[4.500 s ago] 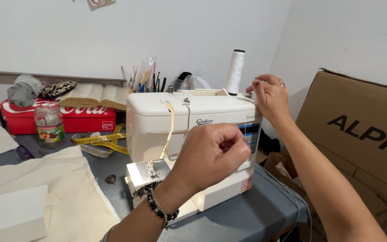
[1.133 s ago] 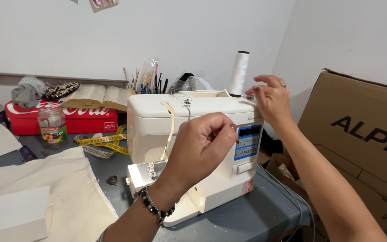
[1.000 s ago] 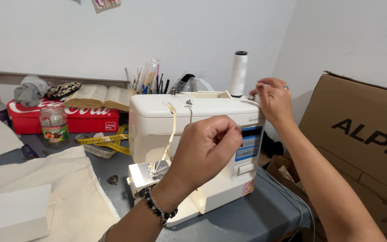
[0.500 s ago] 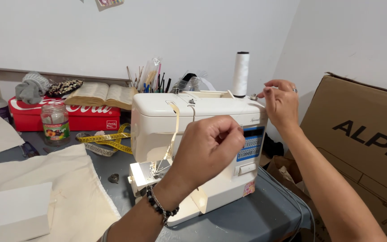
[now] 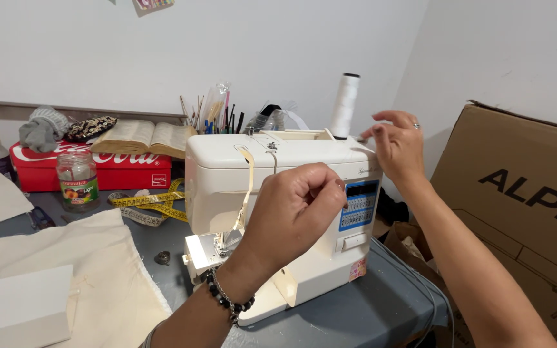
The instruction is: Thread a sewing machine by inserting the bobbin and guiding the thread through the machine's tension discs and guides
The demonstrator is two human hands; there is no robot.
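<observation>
Since half a second ago our right hand has lifted, fingers spread, beside the white thread spool. Our left hand pinches narrowly, perhaps thread, before the cream plastic sewing machine on the grey bench.

A single head-worn camera looks forward and slightly down from close behind the hands, facing the cream sewing machine at centre, the white wall far, cardboard box right.

Grey table bears sewing machine, cream cloth, tape measure.
</observation>
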